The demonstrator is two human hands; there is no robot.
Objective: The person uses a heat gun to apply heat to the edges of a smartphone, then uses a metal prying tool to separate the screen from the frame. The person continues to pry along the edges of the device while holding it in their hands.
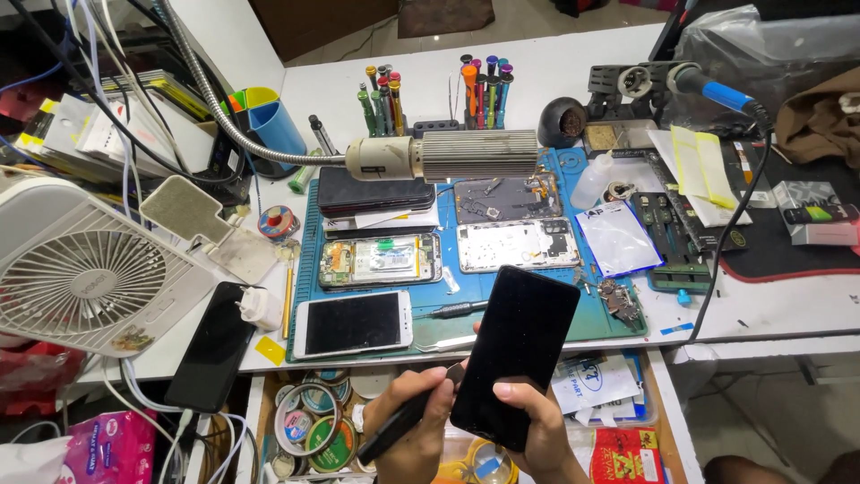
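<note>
Held items, lower centre of the frame:
- Black rectangular smartphone with a dark glass face, tilted, its upper end over the front edge of the white workbench. The right hand grasps its lower end, fingers wrapped over the lower edge.
- Slim black rod-shaped tool, slanted up to the right, its tip touching the phone's left edge. The left hand is clenched around it.

Bench, centre of the frame:
- Blue-green rubber work mat, bearing the items below.
- White-framed smartphone with a dark screen, face up, lower left of the mat.
- Opened phone body showing a silver battery and circuit parts, just above the white-framed one.
- Opened white phone chassis, right of that.
- Dark phone back plate with small parts, above the chassis.
- Ribbed metal lamp head on a flexible steel gooseneck, hanging over the mat's upper edge.

Bench, surroundings:
- White square desk fan, left edge of the frame.
- Black phone lying flat, just right of the fan, at the bench's front edge.
- Rack of coloured screwdrivers, upper centre.
- Blue-handled soldering iron with a black cable, upper right.
- Small clear squeeze bottle, right of the lamp head.
- Open drawer with round tins, lower left, beside the left hand.
</note>
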